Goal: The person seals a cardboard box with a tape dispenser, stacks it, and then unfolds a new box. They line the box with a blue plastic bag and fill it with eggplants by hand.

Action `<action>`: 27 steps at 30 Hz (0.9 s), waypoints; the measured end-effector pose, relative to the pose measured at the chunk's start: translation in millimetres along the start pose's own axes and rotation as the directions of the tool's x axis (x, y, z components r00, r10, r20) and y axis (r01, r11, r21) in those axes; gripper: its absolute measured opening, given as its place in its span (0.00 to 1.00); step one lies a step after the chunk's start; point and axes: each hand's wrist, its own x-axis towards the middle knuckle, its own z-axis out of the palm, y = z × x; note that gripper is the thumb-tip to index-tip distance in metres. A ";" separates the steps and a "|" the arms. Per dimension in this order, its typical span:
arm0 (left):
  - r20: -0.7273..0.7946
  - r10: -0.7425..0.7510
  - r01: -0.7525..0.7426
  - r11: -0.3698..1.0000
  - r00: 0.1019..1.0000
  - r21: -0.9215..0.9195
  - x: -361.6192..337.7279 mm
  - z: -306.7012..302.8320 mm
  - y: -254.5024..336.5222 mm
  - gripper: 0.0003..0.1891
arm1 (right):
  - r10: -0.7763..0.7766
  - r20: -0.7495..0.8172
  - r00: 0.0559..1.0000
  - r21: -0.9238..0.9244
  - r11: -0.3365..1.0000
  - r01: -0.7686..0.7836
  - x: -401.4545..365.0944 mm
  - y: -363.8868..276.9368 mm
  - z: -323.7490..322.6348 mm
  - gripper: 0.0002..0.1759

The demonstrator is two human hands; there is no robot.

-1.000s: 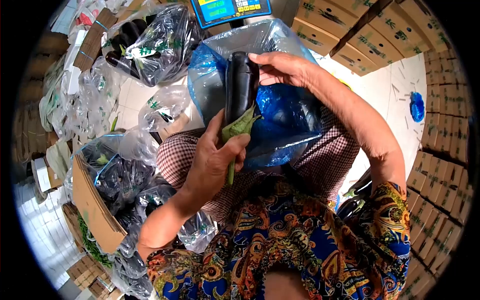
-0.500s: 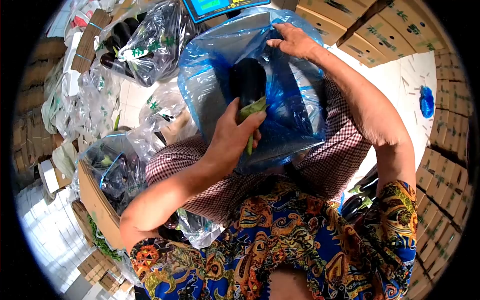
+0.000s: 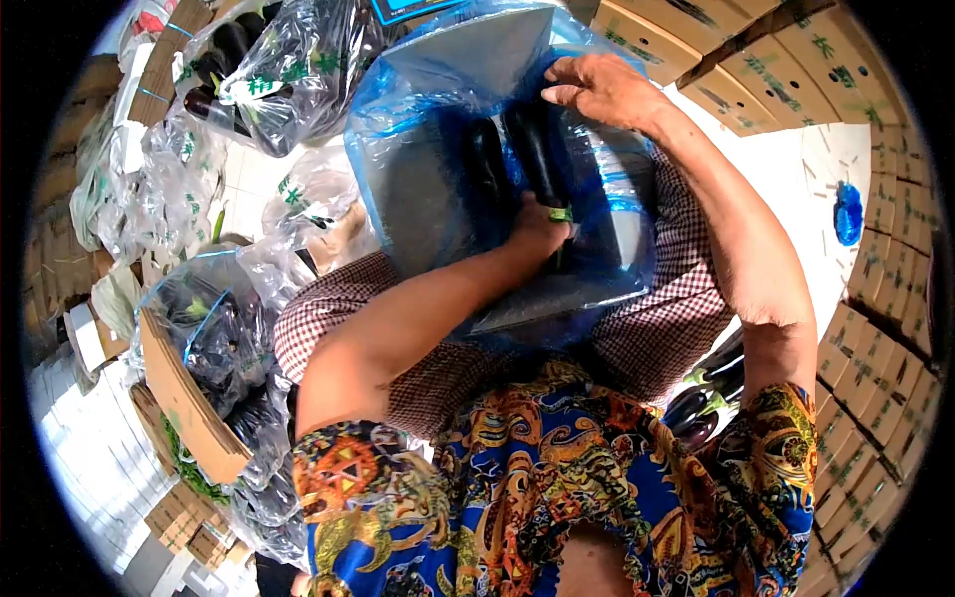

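A blue plastic bag (image 3: 398,189), lining a box-shaped container, stands open between my knees. My left hand (image 3: 543,229) reaches down inside it, closed around the green stem end of a dark purple eggplant (image 3: 535,149). To its left a second eggplant (image 3: 484,164) lies in the bag, nearly parallel. My right hand (image 3: 607,90) is at the far right rim, thumb and forefinger on the blue plastic; its other fingers are partly hidden.
A clear bag of eggplants (image 3: 288,80) lies at the upper left. An open carton (image 3: 184,388) with bagged eggplants stands at my left. Loose eggplants (image 3: 696,408) lie by my right hip. Stacked cartons (image 3: 736,60) line the right, and a scale (image 3: 413,8) shows at the top.
My left hand has carried the eggplant rightward and lower into the bag, uncovering the second eggplant beside it. My right hand stays at the rim, shifted slightly. The view has moved a little.
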 end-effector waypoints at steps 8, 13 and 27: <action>0.277 -0.201 0.155 0.972 0.940 0.177 -42.1 -39.0 12.0 0.27 | -0.008 0.079 0.997 -0.036 0.999 0.011 -1.6 -2.8 -1.8 0.24; 0.279 -0.133 0.051 0.957 0.951 0.285 -58.6 -45.4 25.2 0.27 | 0.013 0.075 0.997 -0.117 0.993 -0.004 -3.9 -6.7 8.5 0.23; 0.472 0.233 -0.509 0.593 0.850 0.624 1.5 -7.6 -12.1 0.06 | 0.000 0.113 0.994 -0.261 0.965 0.029 1.2 -17.6 19.6 0.21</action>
